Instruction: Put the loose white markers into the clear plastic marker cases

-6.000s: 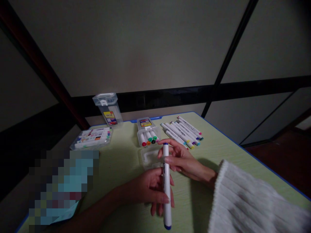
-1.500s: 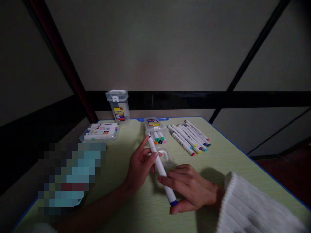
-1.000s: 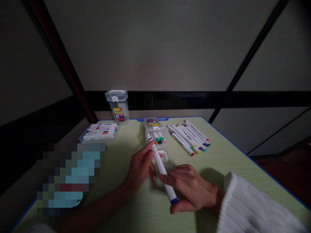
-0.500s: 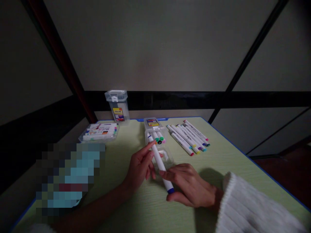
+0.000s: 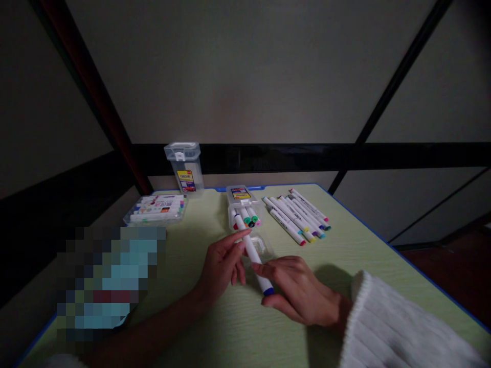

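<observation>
**White marker [image 5: 252, 252] held above a pale green surface [image 5: 187, 245].**

Nearest the viewer, at the right, a light knitted sleeve [image 5: 395, 322] covers the forearm. The right hand [image 5: 301, 291] is clamped on the near part of the marker, its thumb by the dark blue end. The left hand [image 5: 220, 263] grips the barrel farther along, between thumb and index finger. The marker slants between them, its far end pointing away and leftward; in this view it overlaps the mouth of a clear box, and whether it enters cannot be told. At the left lies a teal item [image 5: 130, 276], obscured by pixelation. Just beyond the hands rests a clear plastic piece [image 5: 264, 245], partly hidden.

Farther back, the clear box [image 5: 232, 200] lies on its side, holding markers with red, green, black and pink ends toward the viewer. To its right, loose markers [image 5: 289, 222] lie side by side, several overlapping. To its left is a flat clear case [image 5: 155, 210] of markers; behind that case, a tall lidded box [image 5: 186, 171] stands upright near the wall [image 5: 238, 82].
</observation>
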`<state>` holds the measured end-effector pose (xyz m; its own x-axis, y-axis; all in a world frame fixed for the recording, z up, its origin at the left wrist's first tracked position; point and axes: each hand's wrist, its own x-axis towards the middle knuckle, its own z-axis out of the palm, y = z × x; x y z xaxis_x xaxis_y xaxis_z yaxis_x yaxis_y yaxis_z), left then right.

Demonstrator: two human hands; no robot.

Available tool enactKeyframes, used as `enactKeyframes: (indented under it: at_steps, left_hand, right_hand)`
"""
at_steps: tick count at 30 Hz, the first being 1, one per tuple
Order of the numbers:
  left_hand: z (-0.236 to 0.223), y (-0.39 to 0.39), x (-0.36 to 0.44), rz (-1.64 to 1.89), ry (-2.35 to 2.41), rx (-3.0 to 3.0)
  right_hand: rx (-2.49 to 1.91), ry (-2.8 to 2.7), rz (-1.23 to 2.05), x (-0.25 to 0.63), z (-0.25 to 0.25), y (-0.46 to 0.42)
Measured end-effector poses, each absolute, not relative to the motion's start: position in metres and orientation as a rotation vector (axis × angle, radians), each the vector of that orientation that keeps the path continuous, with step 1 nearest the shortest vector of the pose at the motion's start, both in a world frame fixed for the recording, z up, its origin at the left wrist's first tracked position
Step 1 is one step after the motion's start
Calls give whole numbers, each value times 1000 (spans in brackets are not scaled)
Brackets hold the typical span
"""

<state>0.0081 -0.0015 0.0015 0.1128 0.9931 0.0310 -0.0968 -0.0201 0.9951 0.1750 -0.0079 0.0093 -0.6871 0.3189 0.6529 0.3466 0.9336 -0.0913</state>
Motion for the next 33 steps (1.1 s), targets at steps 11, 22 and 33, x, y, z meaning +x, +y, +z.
enactKeyframes:
  at_steps: [11, 22, 33]
  left_hand:
    - [-3, -5, 9, 1127, 979, 1377]
    - [-1, -5, 9, 1175, 961, 1357]
    - [-1, -4, 7, 1226, 914, 1322]
  right_hand:
    - [-559, -2268, -72, 175, 11, -9]
    - [-554, -2151, -34, 177, 3, -7]
    - [-611, -2153, 3, 176, 5, -6]
